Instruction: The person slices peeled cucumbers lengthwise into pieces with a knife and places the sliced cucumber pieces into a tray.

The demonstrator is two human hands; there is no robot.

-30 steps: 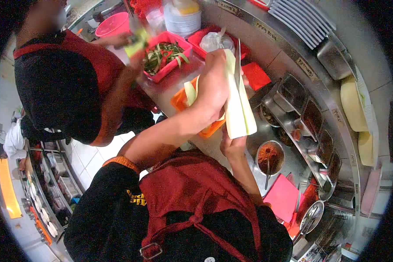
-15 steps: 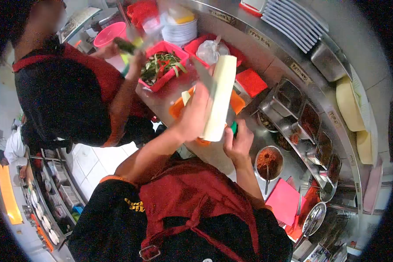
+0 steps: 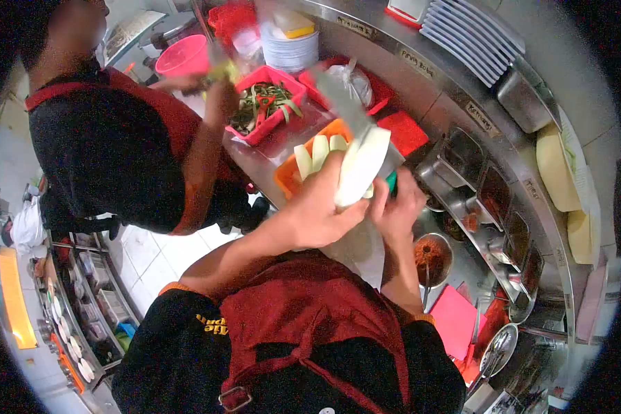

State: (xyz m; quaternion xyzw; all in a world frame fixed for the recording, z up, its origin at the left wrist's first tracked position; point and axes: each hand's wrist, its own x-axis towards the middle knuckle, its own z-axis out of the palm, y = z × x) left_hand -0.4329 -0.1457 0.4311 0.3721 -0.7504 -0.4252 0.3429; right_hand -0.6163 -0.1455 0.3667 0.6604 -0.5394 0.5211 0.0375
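Note:
My left hand [image 3: 319, 212] is wrapped round a pale, peeled vegetable piece [image 3: 363, 167], tilted up above the counter. My right hand [image 3: 400, 208] grips a knife [image 3: 352, 109] by its green handle, partly hidden by the fingers. The wide blade is blurred and lies behind and against the piece, pointing up and left. Just beyond my left hand, an orange container [image 3: 285, 181] holds several pale, peeled pieces standing in it.
At the left, a co-worker [image 3: 107, 145] works over a pink basin of peelings [image 3: 286, 123]. Right of my right hand are a bowl of red paste [image 3: 432, 259], a pink board [image 3: 455, 321] and metal trays [image 3: 490, 186]. Stacked plates [image 3: 290, 50] stand at the back.
The long piece has come down, and a shorter length now shows in my left hand. Several pieces are now visible in the orange container. My right hand has shifted right and up.

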